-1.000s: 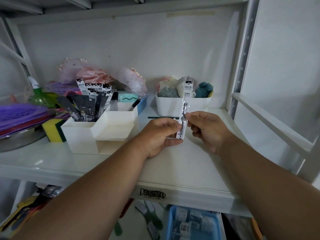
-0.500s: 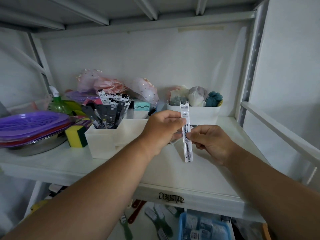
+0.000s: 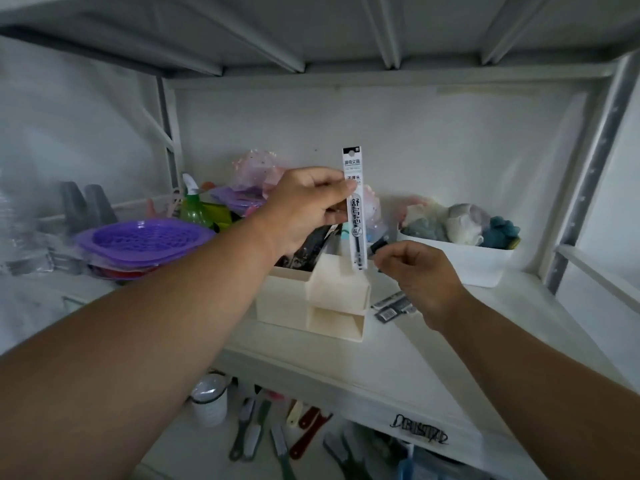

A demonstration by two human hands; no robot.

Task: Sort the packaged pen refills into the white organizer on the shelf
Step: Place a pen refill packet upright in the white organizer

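The shelf (image 3: 450,341) is big and white, and the white organizer (image 3: 311,299) sits on it. To the left of the organizer lies a purple basket (image 3: 142,237). To the right of the organizer stands a white bin (image 3: 460,258) with soft things inside. Just beside the organizer, on its right, a few more refill packs (image 3: 393,304) lie flat on the shelf.

A moment ago both hands held one pack low, in front of the organizer. Now the right hand has let go, and the left hand has lifted the pack up high. I think this means the pack is ready to go in, and the left hand will drop it into the organizer by itself.

The left hand (image 3: 304,209) reaches out over the organizer, with the arm stretched long. Its fingers (image 3: 337,183) are curled and pinch the pen refill pack (image 3: 355,209) near the top. The pack stands straight up, and its bottom end hangs just above the front part of the organizer. It is not inside yet. Behind the left hand, the back part of the organizer holds dark packs (image 3: 304,249) already.

The right hand (image 3: 419,275) is lower, to the right of the organizer. Its fingers are loosely curled. A small dark thing (image 3: 379,243) shows at its fingertips, but I cannot tell if the hand holds it.
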